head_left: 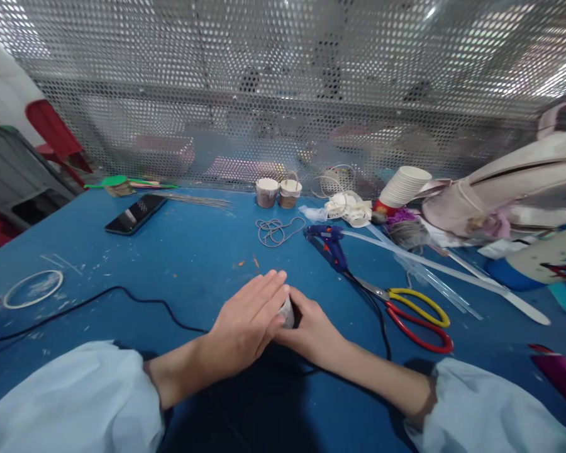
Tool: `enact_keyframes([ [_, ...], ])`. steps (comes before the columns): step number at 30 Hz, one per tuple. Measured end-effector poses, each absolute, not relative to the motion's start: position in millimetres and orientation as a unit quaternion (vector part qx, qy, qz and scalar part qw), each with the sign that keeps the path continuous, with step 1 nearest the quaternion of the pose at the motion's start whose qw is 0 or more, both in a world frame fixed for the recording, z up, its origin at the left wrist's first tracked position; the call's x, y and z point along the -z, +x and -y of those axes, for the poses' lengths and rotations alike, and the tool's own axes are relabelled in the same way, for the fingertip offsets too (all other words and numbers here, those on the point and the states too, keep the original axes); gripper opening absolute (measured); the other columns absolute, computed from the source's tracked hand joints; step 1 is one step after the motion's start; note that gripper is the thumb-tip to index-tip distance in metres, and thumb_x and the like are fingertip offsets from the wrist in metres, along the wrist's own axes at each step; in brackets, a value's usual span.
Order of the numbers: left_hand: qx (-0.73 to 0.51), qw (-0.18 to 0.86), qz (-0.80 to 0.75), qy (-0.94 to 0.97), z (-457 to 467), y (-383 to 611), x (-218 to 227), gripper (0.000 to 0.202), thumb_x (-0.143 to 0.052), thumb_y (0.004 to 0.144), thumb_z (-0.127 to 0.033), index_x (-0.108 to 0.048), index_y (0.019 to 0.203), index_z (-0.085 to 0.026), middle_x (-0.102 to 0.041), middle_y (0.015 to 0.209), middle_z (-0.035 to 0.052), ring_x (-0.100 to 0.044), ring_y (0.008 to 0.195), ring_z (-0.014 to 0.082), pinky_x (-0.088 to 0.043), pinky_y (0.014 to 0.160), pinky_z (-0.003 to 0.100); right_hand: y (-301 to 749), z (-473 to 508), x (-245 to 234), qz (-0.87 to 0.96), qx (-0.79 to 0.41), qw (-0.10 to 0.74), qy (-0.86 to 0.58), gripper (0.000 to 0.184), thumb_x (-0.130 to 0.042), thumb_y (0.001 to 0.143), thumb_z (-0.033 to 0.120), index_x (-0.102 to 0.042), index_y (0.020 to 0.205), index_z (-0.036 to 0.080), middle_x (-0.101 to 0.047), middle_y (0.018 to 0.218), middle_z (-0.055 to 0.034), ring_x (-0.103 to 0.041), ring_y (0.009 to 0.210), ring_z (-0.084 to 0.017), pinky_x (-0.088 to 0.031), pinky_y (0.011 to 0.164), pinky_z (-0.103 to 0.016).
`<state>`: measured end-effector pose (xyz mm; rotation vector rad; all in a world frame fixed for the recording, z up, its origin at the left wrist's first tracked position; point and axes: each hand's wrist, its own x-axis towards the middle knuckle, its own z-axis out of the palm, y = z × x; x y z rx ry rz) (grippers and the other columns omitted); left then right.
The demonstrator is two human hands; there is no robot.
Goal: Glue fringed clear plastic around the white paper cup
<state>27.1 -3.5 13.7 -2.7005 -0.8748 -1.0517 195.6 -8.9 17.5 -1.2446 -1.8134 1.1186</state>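
Observation:
Both my hands meet at the middle of the blue table (179, 251). My left hand (248, 321) lies with its fingers stretched flat and together over a small pale object (287, 311), pressing on its top. My right hand (311, 330) wraps around the same object from the right side, fingers curled on it. Only a sliver of the object shows between the hands, so I cannot name it. Both forearms wear light blue sleeves.
A blue glue gun (330, 242) with a black cord, yellow-and-red scissors (415, 314), clear glue sticks (429, 264), a string coil (276, 229), two small wrapped cups (278, 192), stacked paper cups (403, 185), a phone (134, 214), a ring (33, 288), a pink bag (504, 189).

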Motion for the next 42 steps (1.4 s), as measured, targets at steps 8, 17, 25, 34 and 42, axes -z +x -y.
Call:
enact_keyframes([
  [8,0.368,-0.037,0.308,-0.876,6.4,28.3,-18.0,0.041,-0.045,0.089,-0.012,-0.045,0.130,-0.013,-0.056,0.133,0.0176,-0.044,0.131,0.0228,-0.042,0.106,0.044,195.2,8.3,-17.7,0.693,-0.418,0.321,-0.492,0.047,-0.070,0.067,0.023,-0.055,0.112,0.019,-0.068,0.102,-0.0045,-0.062,0.089,-0.022,-0.047,0.075,-0.032],
  [17,0.342,-0.082,0.308,-0.884,1.7,21.5,-35.3,0.044,-0.050,0.089,-0.027,-0.043,0.131,-0.018,-0.047,0.139,0.0189,-0.044,0.130,0.0294,-0.040,0.104,0.050,194.1,7.5,-12.4,0.713,-0.427,0.344,-0.437,0.060,-0.074,0.067,0.027,-0.050,0.122,0.020,-0.060,0.122,-0.0096,-0.058,0.109,-0.027,-0.046,0.090,-0.040],
  [25,0.308,-0.001,0.323,-0.895,-2.2,31.1,-29.1,0.029,-0.051,0.088,-0.020,-0.058,0.116,-0.019,-0.063,0.112,0.0102,-0.060,0.103,0.0222,-0.051,0.089,0.036,194.2,4.1,-14.2,0.761,-0.394,0.346,-0.382,0.051,-0.067,0.071,0.022,-0.053,0.120,0.016,-0.061,0.120,-0.0109,-0.059,0.107,-0.025,-0.047,0.091,-0.037],
  [34,0.189,0.050,0.297,-0.935,-1.1,53.6,-43.2,0.013,-0.053,0.084,-0.024,-0.063,0.090,-0.018,-0.066,0.089,0.0082,-0.060,0.083,0.0249,-0.050,0.071,0.040,242.0,23.5,-32.4,0.778,-0.307,0.304,-0.456,0.066,-0.066,0.074,0.022,-0.042,0.135,0.015,-0.047,0.138,-0.0173,-0.044,0.128,-0.029,-0.037,0.105,-0.049],
  [42,0.189,-0.113,0.309,-0.925,-4.2,47.9,-57.2,0.076,-0.068,0.073,-0.044,-0.037,0.138,-0.019,-0.046,0.142,0.0168,-0.038,0.133,0.0348,-0.019,0.111,0.061,257.6,28.1,-51.9,0.789,-0.299,0.329,-0.424,0.065,-0.056,0.077,0.017,-0.038,0.140,0.019,-0.042,0.144,-0.0120,-0.039,0.132,-0.027,-0.033,0.109,-0.048],
])
